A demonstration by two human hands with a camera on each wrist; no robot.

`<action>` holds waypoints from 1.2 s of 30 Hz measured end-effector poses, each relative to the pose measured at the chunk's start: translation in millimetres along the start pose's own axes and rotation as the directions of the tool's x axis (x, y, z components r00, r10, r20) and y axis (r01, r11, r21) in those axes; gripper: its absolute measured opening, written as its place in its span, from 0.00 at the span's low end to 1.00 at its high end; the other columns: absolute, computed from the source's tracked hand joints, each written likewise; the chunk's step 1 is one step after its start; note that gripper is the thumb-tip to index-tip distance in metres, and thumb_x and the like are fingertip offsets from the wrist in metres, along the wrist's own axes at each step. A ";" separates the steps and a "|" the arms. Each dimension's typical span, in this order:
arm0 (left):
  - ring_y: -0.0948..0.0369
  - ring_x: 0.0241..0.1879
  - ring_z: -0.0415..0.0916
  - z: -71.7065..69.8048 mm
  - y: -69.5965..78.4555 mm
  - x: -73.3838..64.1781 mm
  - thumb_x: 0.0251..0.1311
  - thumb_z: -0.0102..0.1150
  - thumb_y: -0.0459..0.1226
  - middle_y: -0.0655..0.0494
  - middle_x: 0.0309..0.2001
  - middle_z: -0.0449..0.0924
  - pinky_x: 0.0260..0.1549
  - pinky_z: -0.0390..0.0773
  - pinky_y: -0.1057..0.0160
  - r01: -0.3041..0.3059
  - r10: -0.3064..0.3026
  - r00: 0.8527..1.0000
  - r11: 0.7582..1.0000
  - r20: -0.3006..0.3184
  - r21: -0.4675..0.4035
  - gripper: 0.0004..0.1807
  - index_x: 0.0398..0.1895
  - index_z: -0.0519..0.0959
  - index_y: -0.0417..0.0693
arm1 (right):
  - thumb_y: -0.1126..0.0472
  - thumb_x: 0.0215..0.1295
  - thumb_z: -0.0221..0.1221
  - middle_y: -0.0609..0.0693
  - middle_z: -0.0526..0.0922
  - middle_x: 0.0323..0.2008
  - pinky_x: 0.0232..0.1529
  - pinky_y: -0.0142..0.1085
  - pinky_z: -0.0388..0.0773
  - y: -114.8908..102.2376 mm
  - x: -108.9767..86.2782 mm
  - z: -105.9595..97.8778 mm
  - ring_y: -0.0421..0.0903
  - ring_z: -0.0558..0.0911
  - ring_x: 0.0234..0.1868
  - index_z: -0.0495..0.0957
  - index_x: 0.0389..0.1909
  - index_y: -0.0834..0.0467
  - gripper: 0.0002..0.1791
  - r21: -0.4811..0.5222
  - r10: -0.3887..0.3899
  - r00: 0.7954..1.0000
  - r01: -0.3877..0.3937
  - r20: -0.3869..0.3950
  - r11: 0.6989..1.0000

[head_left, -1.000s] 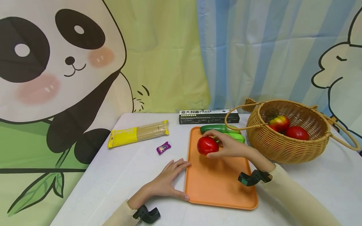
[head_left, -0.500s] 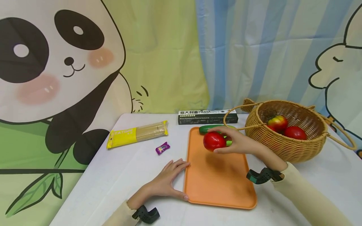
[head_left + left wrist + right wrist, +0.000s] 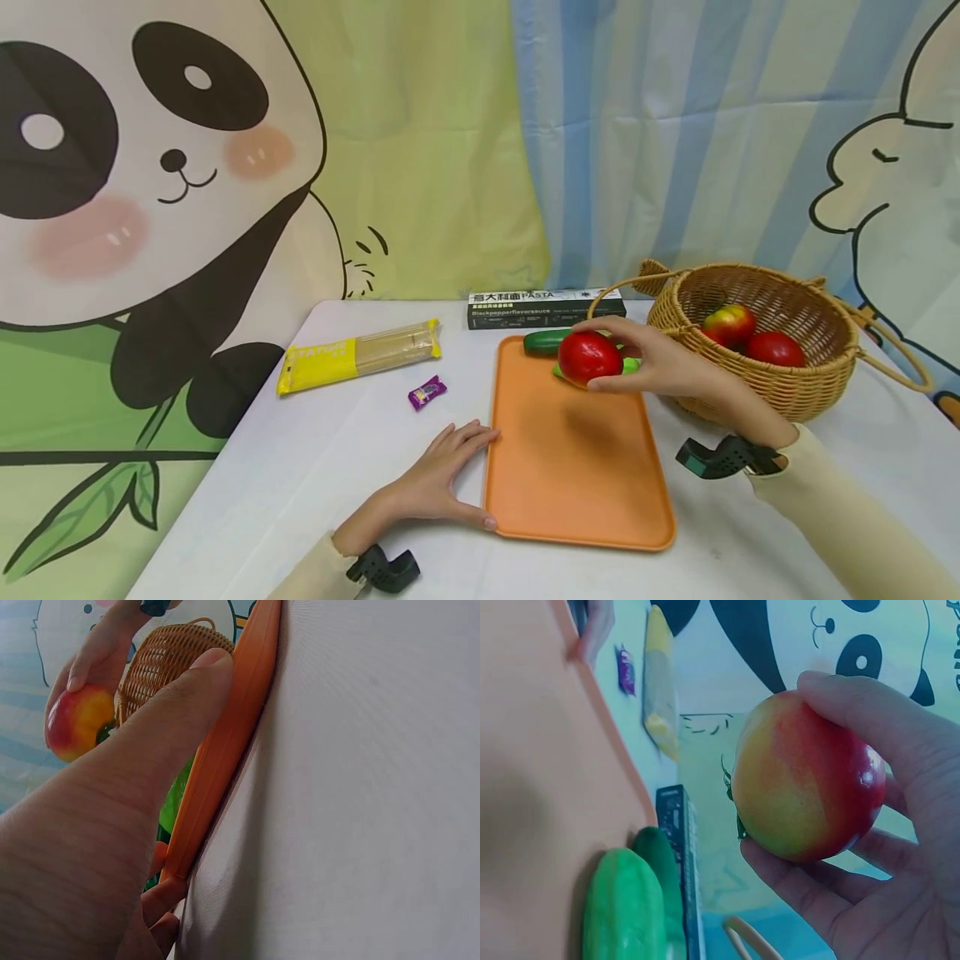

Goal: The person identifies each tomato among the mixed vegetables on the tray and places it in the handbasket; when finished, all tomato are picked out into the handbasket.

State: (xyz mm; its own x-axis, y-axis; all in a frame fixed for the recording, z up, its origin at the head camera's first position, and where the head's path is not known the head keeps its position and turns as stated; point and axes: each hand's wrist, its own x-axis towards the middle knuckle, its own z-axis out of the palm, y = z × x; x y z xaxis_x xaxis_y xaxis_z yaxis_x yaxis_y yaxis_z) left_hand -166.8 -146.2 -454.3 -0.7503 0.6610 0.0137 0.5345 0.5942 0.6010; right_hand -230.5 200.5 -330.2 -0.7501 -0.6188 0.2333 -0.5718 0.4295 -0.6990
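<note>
My right hand [image 3: 667, 362] holds a shiny red apple [image 3: 590, 358] above the far part of an orange tray [image 3: 577, 500]. The right wrist view shows the apple [image 3: 802, 780] with a yellow-green side, pinched between thumb and curled fingers. Spread at the tray's left edge, my left hand [image 3: 427, 483] has its fingertips on the rim and its thumb near the front corner. Beneath the apple, at the tray's far end, lie a dark green cucumber [image 3: 543, 342] and a lighter green, ridged vegetable [image 3: 622, 907], both partly hidden by the right hand in the head view.
At the right stands a wicker basket [image 3: 772, 392] with red and yellow apples [image 3: 774, 348] inside; its handle reaches over the tray's far end. Behind the tray is a black pasta box [image 3: 540, 315]. Left of it lie a yellow noodle packet [image 3: 360, 357] and a small purple sweet [image 3: 427, 392].
My right hand has moved right and slightly up with the apple, over the tray towards the basket. My left hand stays at the tray's edge.
</note>
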 end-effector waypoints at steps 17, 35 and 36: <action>0.56 0.77 0.41 0.8 1.8 0.2 0.39 0.75 0.61 0.51 0.76 0.50 0.74 0.33 0.50 0.002 -0.002 1.000 1.000 -0.005 -0.016 0.61 0.76 0.54 0.57 | 0.64 0.57 0.69 0.58 0.72 0.62 0.46 0.28 0.80 -1.5 -23.6 -38.1 0.51 0.79 0.54 0.66 0.68 0.57 0.37 -0.063 0.029 0.994 -0.035 -0.103 0.997; 0.57 0.77 0.40 -1.7 0.5 0.4 0.39 0.75 0.61 0.53 0.76 0.50 0.75 0.33 0.51 0.022 -0.022 1.000 1.000 0.012 -0.012 0.61 0.77 0.53 0.59 | 0.67 0.56 0.70 0.49 0.71 0.60 0.40 0.17 0.76 10.8 -45.4 -66.5 0.25 0.73 0.48 0.67 0.69 0.51 0.39 -0.067 0.168 0.913 -0.206 -0.371 0.976; 0.57 0.77 0.40 -1.5 0.6 0.5 0.39 0.75 0.61 0.53 0.76 0.50 0.75 0.33 0.51 0.023 -0.023 1.000 1.000 0.011 -0.012 0.61 0.77 0.53 0.59 | 0.66 0.56 0.69 0.46 0.71 0.60 0.40 0.17 0.76 12.2 -46.4 -67.3 0.25 0.73 0.48 0.66 0.69 0.50 0.39 -0.061 0.176 0.907 -0.215 -0.384 0.975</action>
State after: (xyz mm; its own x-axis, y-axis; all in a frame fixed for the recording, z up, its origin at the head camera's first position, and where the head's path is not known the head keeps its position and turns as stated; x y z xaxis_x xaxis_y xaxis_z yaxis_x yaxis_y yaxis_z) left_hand -167.4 -146.2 -452.6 -0.7578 0.6524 -0.0088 0.5125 0.6035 0.6109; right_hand -225.0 278.8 -304.1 -0.9082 -0.2330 0.3476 -0.4160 0.5916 -0.6906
